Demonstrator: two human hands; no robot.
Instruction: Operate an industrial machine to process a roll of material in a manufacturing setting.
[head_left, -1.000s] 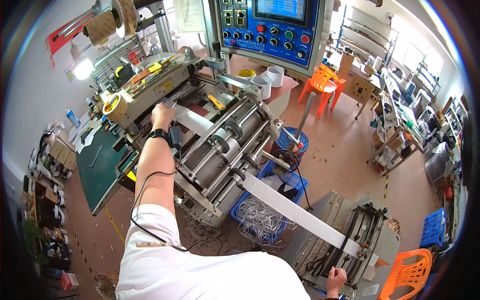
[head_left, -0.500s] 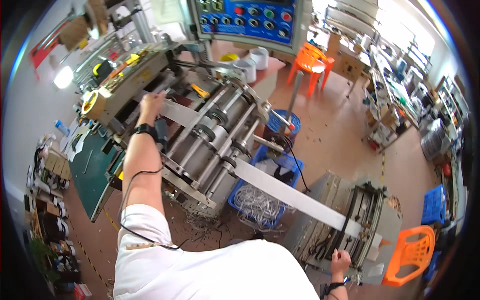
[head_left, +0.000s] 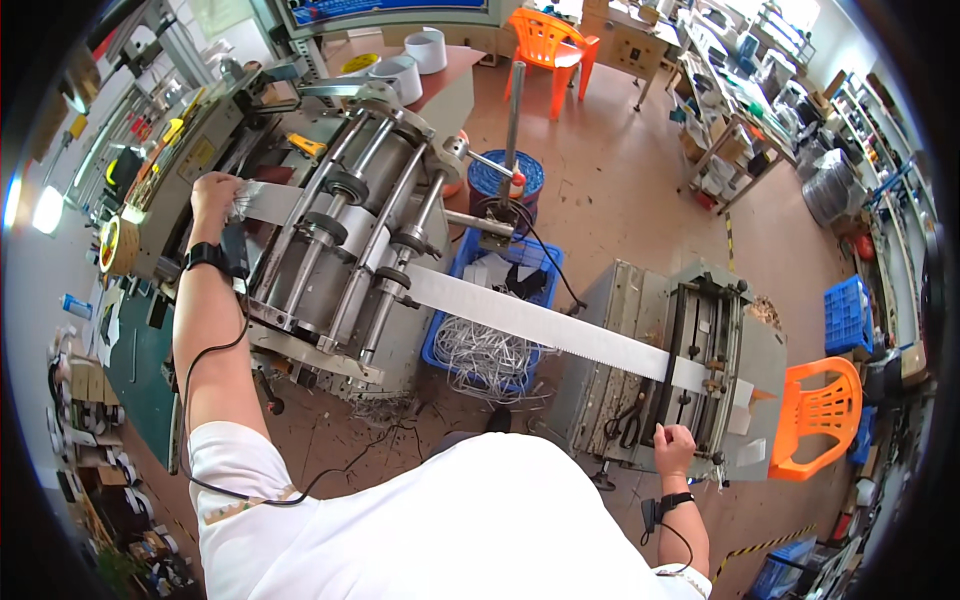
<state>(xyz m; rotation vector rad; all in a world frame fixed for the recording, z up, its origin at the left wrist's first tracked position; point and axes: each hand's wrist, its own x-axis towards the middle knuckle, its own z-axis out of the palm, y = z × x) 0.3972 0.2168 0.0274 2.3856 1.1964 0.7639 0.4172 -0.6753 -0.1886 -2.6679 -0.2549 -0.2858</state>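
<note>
My left hand (head_left: 213, 197) is at the far left end of a long white strip (head_left: 560, 328), its fingers curled onto the crumpled, see-through end. From there the strip runs through a roller machine (head_left: 345, 235) with several steel shafts and dark rings. It then spans a gap to a lower machine (head_left: 690, 385) on the right and passes under that machine's dark crossbar. My right hand (head_left: 674, 450) is closed at the near edge of that lower machine. Whatever its fingers hold, if anything, is hidden. Dark-handled scissors (head_left: 624, 425) lie just left of it.
Below the strip, a blue crate (head_left: 545, 265) holds tangled white trimmings (head_left: 485, 355). An orange chair (head_left: 820, 415) stands at the right, another orange chair (head_left: 555, 55) at the back. White rolls (head_left: 400, 75) sit behind the rollers. A cable (head_left: 330, 480) hangs from my left wrist.
The whole view has shifted, so both machines appear farther left and higher. My hands keep about the same places at the two machines.
</note>
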